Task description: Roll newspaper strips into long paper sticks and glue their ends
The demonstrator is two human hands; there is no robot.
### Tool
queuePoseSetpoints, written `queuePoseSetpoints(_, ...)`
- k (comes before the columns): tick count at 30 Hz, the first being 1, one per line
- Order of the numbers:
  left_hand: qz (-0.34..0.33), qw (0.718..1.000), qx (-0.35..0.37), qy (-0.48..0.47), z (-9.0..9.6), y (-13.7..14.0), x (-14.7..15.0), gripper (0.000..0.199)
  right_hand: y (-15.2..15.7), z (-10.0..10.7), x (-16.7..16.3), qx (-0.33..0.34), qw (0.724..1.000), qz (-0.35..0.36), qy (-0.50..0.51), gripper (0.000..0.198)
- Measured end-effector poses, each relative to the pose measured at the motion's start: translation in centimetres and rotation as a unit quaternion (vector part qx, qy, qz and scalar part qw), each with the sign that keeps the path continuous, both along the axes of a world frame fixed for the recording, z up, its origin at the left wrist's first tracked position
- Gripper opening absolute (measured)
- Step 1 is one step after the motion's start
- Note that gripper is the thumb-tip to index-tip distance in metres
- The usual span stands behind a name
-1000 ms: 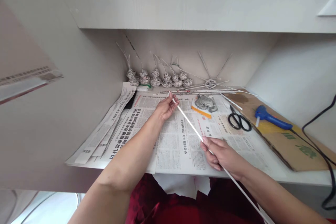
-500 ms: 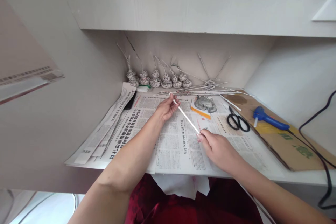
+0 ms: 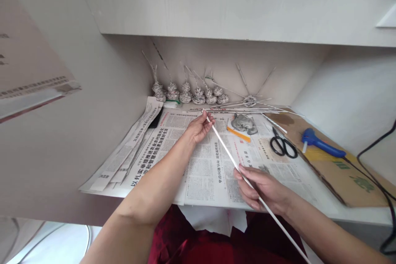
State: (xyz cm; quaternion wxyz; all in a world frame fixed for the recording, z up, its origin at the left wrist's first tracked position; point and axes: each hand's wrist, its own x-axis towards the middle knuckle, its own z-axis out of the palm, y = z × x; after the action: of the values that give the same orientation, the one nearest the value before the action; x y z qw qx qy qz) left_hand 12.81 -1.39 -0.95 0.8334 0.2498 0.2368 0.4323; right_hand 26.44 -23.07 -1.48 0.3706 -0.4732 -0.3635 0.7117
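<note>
White paper stick (image 3: 227, 150), thin and rolled, slants through the air above my newspaper sheets (image 3: 201, 187), from my left hand down past my right and on toward the bottom of the view. My left hand (image 3: 200, 127) pinches it near the far end, with the tip poking out beyond the thumb. My right hand (image 3: 261, 185) has it lower down, thumb on top and fingers curled loosely beneath.

Just beyond my left fingertips, loose paper sticks (image 3: 256, 110) lie across the desk (whether my tip touches them, I can't tell). Behind those, a row of gourd-shaped woven pieces (image 3: 185, 95) stands by the back wall, their thin ends poking upward, and a small woven round (image 3: 250, 100) with long spokes sits to the right of them. A crumpled grey lump (image 3: 244, 123) rests near my left hand, an orange strip (image 3: 239, 134) at its near edge. Further right are black-handled scissors (image 3: 283, 147), then a blue glue gun (image 3: 323, 143) on flat cardboard (image 3: 343, 187), its black cord (image 3: 373, 175) trailing rightward. Cut newspaper strips (image 3: 130, 148) are piled at my left, partly over a flat black object (image 3: 155, 118). A pale panel (image 3: 216, 8) overhangs the back of the desk.
</note>
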Motion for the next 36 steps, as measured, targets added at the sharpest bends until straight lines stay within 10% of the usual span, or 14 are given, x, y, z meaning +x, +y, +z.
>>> queuePoseSetpoints(5,-0.003,0.998,0.041,0.044,-0.4,-0.4,0.4,0.021,2.5,1.0,-0.2,0.088,0.969,-0.042,-0.228,0.040)
queuePoseSetpoints(12,-0.028,0.998,0.050,0.037,-0.6,-0.3,0.4,0.018,5.5,0.9,-0.5,0.060,0.991,-0.059,-0.109,0.038)
queuePoseSetpoints(36,-0.097,0.988,0.085,0.085,-1.4,-0.6,0.7,0.019,11.0,0.3,-0.7,0.125,0.950,-0.107,-0.267,0.039)
